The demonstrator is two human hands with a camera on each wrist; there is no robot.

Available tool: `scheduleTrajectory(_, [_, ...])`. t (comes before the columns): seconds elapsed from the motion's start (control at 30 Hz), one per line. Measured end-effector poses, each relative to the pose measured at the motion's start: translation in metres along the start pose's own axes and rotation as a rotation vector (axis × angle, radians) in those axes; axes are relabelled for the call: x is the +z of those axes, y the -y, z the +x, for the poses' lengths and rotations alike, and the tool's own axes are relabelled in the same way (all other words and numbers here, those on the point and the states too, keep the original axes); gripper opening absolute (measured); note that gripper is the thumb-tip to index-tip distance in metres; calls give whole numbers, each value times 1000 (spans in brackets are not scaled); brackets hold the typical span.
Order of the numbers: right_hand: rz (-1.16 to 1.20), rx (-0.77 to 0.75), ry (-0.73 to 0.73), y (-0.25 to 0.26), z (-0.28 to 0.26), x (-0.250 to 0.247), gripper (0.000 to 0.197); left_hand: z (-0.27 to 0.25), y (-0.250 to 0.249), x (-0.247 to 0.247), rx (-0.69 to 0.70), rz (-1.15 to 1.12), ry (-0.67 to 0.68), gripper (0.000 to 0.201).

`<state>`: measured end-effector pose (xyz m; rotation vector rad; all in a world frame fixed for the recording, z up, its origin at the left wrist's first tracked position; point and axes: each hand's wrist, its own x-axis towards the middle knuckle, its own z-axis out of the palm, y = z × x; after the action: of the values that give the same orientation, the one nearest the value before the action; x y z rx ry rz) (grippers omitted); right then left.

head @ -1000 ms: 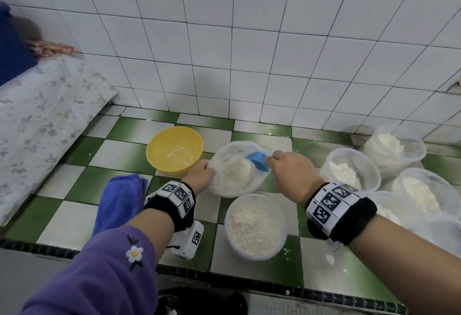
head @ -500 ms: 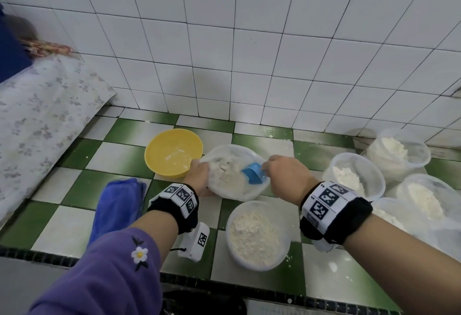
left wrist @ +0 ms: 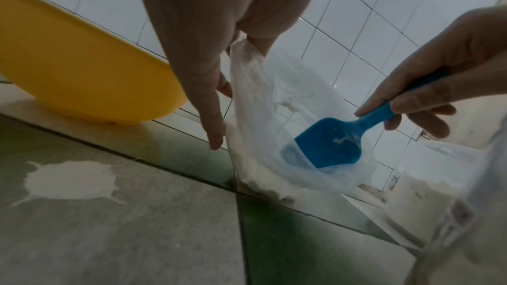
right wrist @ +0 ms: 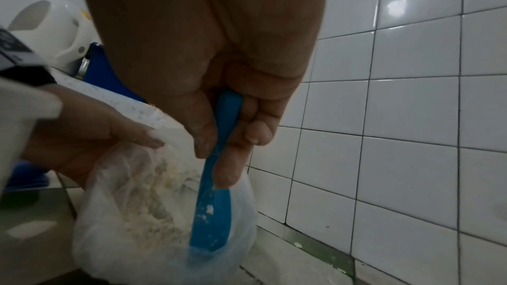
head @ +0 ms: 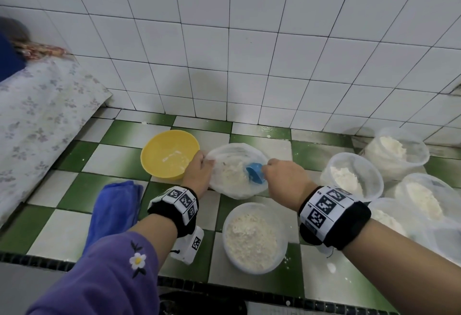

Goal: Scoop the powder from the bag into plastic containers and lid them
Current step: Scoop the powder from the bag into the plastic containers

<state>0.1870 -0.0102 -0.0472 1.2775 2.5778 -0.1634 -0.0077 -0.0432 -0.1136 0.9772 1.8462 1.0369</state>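
A clear plastic bag point(head: 237, 167) of white powder sits open on the green-and-white tiled counter point(head: 119, 157). My left hand point(head: 199, 172) pinches the bag's left rim point(left wrist: 241, 51) and holds it up. My right hand point(head: 284, 177) grips the handle of a blue scoop point(head: 255, 172), whose bowl point(left wrist: 326, 146) is down inside the bag point(right wrist: 131, 214) beside the powder. A round plastic container point(head: 254, 237) heaped with powder stands open just in front of the bag.
A yellow bowl point(head: 169, 155) with a little powder sits left of the bag. Several more powder-filled containers point(head: 351, 177) crowd the right side. A folded blue cloth point(head: 114, 205) lies front left, and a floral-covered surface point(head: 37, 120) lies at far left. Spilled powder point(left wrist: 71, 179) marks the counter.
The scoop has gone from the bag's upper right rim down into the bag. My left hand has kept its hold on the bag's rim.
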Motion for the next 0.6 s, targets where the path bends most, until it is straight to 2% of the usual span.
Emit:
scheduleTrajectory(0.13, [39, 16, -7, -1, 0, -1, 27, 4, 2, 2, 64, 81, -72, 13])
scheduleTrajectory(0.2, [55, 29, -27, -1, 1, -1, 26, 4, 2, 4, -1, 134, -46, 17])
scheduleTrajectory(0.27, [69, 40, -49, -2, 3, -1, 27, 4, 0, 7, -125, 135, 13, 25])
scheduleTrajectory(0.43, [112, 71, -39, -9, 12, 1, 31, 9, -1, 10, -474, -293, 93, 50])
scheduleTrajectory(0.5, [166, 95, -26, -16, 16, 3, 32, 10, -1, 10, -495, -377, 75, 52])
scheduleTrajectory(0.6, [322, 169, -33, -27, 19, 7, 27, 12, -2, 11, -494, -356, 71, 55])
